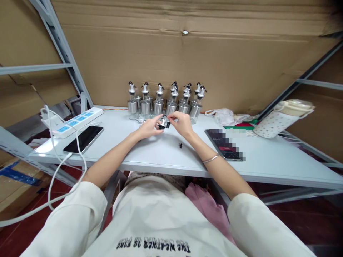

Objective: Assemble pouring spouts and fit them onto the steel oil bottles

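Observation:
My left hand [150, 127] is closed around a white and black pourer top [162, 124] at the middle of the table. Close beside it, the fingertips of my right hand [181, 122] pinch at the black part of the same pourer top. Just behind my hands stand several glass and steel oil bottles [158, 106], each fitted with a white and black pourer top. A small black piece [180, 145] lies on the table in front of my right hand. My fingers partly cover the pourer top.
A white power strip [77, 122] and a phone [84, 138] with a white cable lie to the left. On the right are another phone [223, 144], a plastic bag [225, 116] and a dotted tumbler [280, 119]. Cardboard [187, 64] stands behind the white table [160, 157].

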A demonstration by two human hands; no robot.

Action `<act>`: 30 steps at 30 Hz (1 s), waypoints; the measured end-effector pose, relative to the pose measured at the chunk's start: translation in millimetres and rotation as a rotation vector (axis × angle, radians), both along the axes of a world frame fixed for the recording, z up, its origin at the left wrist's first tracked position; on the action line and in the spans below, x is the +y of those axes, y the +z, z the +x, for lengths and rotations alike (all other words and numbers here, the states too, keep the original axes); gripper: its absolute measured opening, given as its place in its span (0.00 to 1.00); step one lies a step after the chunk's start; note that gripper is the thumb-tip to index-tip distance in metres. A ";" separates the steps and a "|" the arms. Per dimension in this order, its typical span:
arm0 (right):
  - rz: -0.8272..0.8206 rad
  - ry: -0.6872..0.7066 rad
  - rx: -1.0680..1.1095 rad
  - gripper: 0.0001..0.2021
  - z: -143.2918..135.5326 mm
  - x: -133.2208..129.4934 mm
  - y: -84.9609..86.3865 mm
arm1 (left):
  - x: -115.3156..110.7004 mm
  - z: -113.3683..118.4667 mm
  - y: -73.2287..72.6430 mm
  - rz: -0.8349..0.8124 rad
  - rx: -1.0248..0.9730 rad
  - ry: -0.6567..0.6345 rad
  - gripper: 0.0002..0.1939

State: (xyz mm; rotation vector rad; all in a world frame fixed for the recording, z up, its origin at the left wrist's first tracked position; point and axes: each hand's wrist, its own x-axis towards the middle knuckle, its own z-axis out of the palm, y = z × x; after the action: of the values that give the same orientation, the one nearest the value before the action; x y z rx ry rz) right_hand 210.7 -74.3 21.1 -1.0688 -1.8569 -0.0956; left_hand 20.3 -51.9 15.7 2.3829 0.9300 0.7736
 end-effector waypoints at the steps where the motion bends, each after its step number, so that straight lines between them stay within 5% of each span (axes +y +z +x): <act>1: 0.001 -0.006 0.000 0.08 -0.3 -0.1 -0.2 | -0.6 0.1 0.5 -0.004 -0.005 -0.005 0.42; 30: -0.093 0.168 0.042 0.07 -6.0 0.2 -4.9 | -1.6 2.0 -0.6 0.021 -0.052 0.021 0.34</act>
State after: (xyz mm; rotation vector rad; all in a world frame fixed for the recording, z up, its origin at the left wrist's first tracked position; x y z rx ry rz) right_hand 204.7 -74.1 16.2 -0.9658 -1.9200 0.1112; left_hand 22.3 -53.4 15.1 2.3628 0.9322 0.8528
